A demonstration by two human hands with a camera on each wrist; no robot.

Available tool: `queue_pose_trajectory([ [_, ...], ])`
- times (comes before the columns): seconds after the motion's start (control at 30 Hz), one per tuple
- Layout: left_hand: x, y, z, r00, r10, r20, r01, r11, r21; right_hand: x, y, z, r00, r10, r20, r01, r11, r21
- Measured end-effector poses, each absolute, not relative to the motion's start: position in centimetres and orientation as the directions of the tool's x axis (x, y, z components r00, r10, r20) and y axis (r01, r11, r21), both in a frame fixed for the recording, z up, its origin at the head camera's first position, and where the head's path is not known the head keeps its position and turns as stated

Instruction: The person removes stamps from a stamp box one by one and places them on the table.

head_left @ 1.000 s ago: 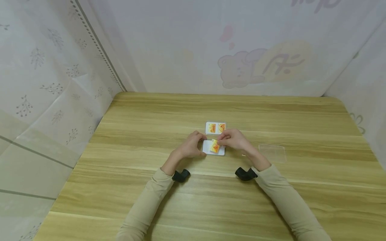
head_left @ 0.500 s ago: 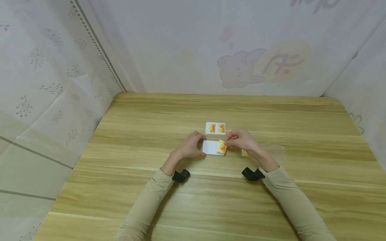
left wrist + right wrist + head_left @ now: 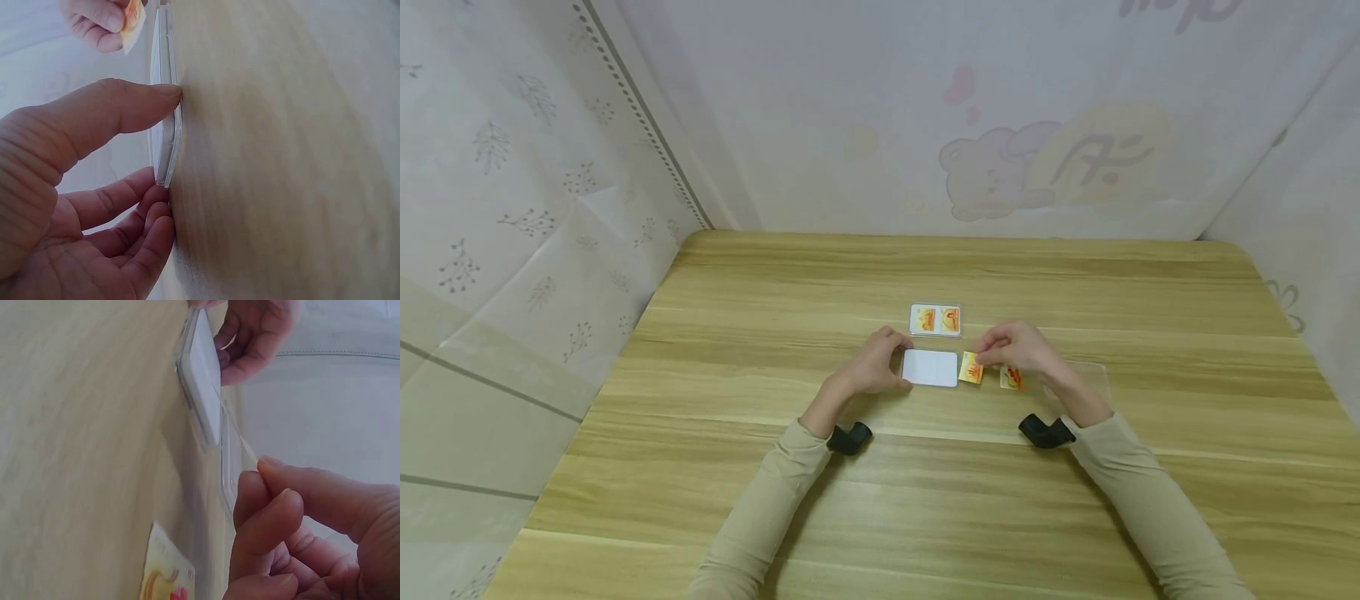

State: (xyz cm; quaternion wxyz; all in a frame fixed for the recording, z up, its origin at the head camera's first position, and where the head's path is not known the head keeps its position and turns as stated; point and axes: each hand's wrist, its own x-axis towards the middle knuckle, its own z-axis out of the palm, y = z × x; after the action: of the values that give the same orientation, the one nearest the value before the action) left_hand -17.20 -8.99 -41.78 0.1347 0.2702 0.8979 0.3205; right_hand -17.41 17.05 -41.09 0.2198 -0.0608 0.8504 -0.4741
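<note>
My left hand [image 3: 874, 364] holds a flat, clear-edged case with a white insert [image 3: 931, 368] on the table, its thumb on the near edge and its fingers at the far edge. In the left wrist view the case [image 3: 164, 125] shows edge-on. Between the thumb and index finger of my right hand [image 3: 1017, 347] is a small yellow-orange stamp [image 3: 971, 367], tilted just right of the case. The right wrist view shows that stamp [image 3: 248, 449] nearly edge-on. A second stamp [image 3: 1011, 378] lies on the table below the right hand.
Behind the white case lies a similar clear case [image 3: 936, 320] holding two orange stamps side by side. A transparent plastic cover [image 3: 1092, 379] lies to the right, partly hidden by the right forearm. The wooden table [image 3: 775, 292] meets patterned curtains at its back and left.
My right hand has drawn the stamp rightward, from over the white insert to beside the case. The second stamp has come out from behind the right hand. My left hand has stayed put.
</note>
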Motion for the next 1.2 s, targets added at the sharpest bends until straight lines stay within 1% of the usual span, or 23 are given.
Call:
queue_pose_trajectory([
  [0.37, -17.3, -9.0, -41.9, -0.818, 0.571, -0.071, 0.402, 0.655, 0.641, -17.6, 17.5, -41.1, -0.896, -0.3, -0.327, 0.089, 0.6, -0.795],
  [0.8, -17.4, -8.9, -41.8, -0.817, 0.573, -0.062, 0.411, 0.655, 0.634, -17.8, 16.8, -41.3, -0.918, -0.31, -0.247, -0.028, 0.672, -0.74],
  [1.07, -17.3, -8.8, -41.7, -0.815, 0.576, -0.065, 0.416, 0.659, 0.626, -17.7, 16.2, -41.4, -0.924, -0.314, -0.219, -0.075, 0.71, -0.7],
  [1.2, -17.3, -8.9, -41.7, -0.813, 0.578, -0.073, 0.412, 0.66, 0.628, -17.7, 16.2, -41.4, -0.925, -0.31, -0.22, -0.078, 0.721, -0.689],
])
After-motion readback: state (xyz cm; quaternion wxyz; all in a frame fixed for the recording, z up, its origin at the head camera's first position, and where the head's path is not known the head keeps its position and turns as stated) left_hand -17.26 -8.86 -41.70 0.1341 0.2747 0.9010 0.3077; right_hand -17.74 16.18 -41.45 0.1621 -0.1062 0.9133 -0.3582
